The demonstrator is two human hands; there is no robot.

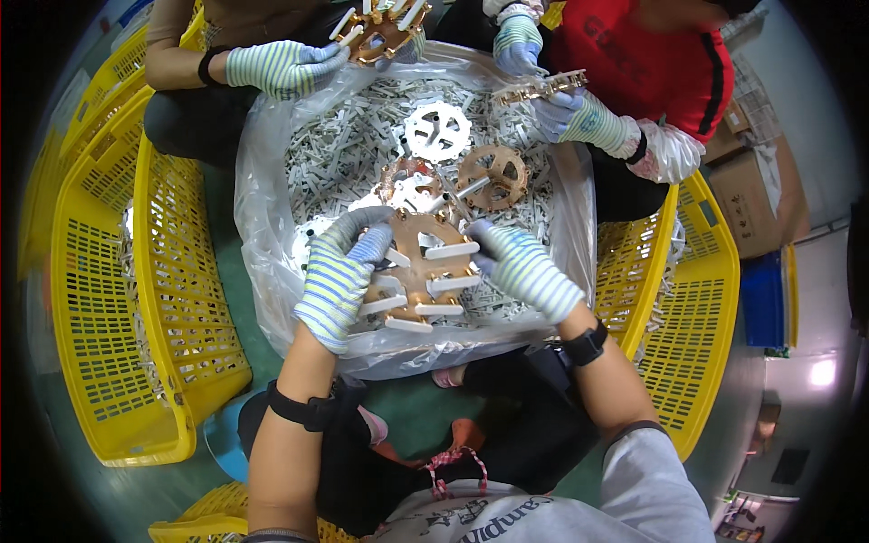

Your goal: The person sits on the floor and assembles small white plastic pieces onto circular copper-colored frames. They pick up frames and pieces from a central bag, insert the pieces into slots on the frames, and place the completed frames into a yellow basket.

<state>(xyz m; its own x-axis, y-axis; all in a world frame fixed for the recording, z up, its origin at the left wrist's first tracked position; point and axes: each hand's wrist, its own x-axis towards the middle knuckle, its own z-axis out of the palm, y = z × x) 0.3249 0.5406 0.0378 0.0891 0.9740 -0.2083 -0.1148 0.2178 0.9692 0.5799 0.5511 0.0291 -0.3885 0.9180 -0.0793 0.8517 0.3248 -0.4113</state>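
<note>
My left hand (331,281), in a striped knit glove, is closed on the upper left edge of a copper-coloured plate (418,271) with cut-outs. Short white strips stick out from posts around this plate. At its upper right, my gloved right hand (529,270) pinches the end of a white strip (451,251), thumb and fingertips close about it. Behind the plate, a silvery white wheel-shaped plate (438,131), another copper-coloured wheel-shaped plate (492,176) and a partly hidden one (409,181) lie on a heap of loose white strips (344,136).
The strips fill a container lined with clear plastic (272,262). Yellow perforated baskets (186,271) stand left and right (692,317). Across from me, one person's gloved hand (288,70) holds a copper-coloured plate (385,32); another's gloved hands (579,118) hold a similar plate (543,88).
</note>
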